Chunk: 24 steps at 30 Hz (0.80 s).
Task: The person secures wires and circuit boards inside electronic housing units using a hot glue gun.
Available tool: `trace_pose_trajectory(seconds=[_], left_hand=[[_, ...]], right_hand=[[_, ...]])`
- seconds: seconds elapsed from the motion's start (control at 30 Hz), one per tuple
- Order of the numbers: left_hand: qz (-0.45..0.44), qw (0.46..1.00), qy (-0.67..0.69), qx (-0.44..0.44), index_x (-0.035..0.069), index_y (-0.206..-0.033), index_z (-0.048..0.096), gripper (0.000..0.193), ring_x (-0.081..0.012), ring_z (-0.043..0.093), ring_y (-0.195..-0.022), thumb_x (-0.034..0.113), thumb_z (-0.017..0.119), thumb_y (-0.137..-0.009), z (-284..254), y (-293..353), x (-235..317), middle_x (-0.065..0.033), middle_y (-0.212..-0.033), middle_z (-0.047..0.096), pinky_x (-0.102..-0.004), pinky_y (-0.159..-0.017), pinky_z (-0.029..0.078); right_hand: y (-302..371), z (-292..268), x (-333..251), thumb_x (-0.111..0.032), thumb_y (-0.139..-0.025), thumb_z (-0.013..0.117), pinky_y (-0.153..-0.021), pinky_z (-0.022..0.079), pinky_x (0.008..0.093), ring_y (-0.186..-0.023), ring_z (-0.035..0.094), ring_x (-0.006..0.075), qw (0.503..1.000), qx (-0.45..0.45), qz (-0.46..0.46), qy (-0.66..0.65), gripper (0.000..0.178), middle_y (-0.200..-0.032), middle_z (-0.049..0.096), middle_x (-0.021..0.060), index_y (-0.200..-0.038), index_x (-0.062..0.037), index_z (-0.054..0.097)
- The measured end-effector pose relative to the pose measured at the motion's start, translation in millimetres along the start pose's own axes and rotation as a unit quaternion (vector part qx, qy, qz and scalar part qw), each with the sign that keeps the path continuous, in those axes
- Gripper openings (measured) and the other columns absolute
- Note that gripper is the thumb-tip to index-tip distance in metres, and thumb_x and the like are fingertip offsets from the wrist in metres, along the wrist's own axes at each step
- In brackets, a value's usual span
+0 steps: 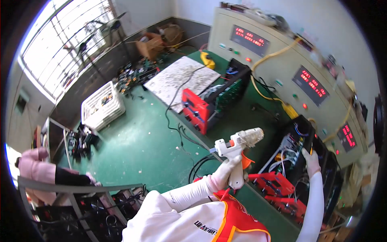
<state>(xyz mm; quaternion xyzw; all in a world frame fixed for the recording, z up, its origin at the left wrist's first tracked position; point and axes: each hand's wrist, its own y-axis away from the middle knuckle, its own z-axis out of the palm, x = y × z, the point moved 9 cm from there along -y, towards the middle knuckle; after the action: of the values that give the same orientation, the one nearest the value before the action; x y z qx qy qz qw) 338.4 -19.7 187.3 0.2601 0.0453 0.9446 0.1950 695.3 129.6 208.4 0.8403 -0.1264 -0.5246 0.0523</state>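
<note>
Left hand clenched round glue gun grip, nozzle aimed away from body, orange trigger free. Right hand rests on open black machine, steadying it; grip unclear. Red covers just below, grey test cabinet beyond.

I see open green table to my left, crossed only by loose black cables, so a hand could pass freely there. Ahead, the red-fronted unit and the open black chassis crowd the strip below the beige control cabinet, with yellow cables draped between. Red brackets block the near edge on my right.
</note>
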Motion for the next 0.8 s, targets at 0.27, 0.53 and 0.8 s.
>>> trace_pose_trajectory(seconds=[0.27, 0.53, 0.8], left_hand=[[0.018, 0.999, 0.019, -0.032, 0.006, -0.117, 0.045, 0.051, -0.0189, 0.063, -0.073, 0.033, 0.070, -0.082, -20.2, 35.4, 32.1, -0.0070, -0.092, 0.057, -0.0341, -0.067, 0.053], [0.096, 0.994, -0.048, 0.001, 0.004, -0.110, 0.048, 0.043, -0.0165, 0.062, -0.070, 0.035, 0.065, -0.087, -23.6, 63.1, 68.4, -0.0066, -0.086, 0.059, -0.0307, -0.064, 0.052], [0.147, 0.980, -0.118, 0.062, -0.001, -0.108, 0.050, 0.042, -0.0181, 0.060, -0.070, 0.034, 0.061, -0.087, -41.7, 66.8, 73.1, -0.0073, -0.081, 0.056, -0.0312, -0.063, 0.052]], right_hand=[[-41.3, 21.5, 1.2, -0.003, -0.078, 0.056, -0.077, 0.047, 0.0276, -0.082, 0.059, 0.0154, 0.999, 0.005, -0.017, -0.037, 0.029, -0.096, 0.063, 0.0026, -0.107, -0.0013, 0.060], [-47.1, 124.9, -71.3, -0.008, -0.078, 0.059, -0.070, 0.045, 0.0265, -0.074, 0.054, 0.0122, 0.994, -0.073, -0.065, -0.046, 0.016, -0.088, 0.060, 0.0012, -0.092, 0.0009, 0.061], [-57.8, 174.3, -72.1, -0.009, -0.083, 0.063, -0.091, 0.044, 0.0324, -0.099, 0.057, 0.0176, 0.977, -0.095, -0.103, -0.158, 0.035, -0.111, 0.061, 0.0048, -0.117, 0.0008, 0.058]])
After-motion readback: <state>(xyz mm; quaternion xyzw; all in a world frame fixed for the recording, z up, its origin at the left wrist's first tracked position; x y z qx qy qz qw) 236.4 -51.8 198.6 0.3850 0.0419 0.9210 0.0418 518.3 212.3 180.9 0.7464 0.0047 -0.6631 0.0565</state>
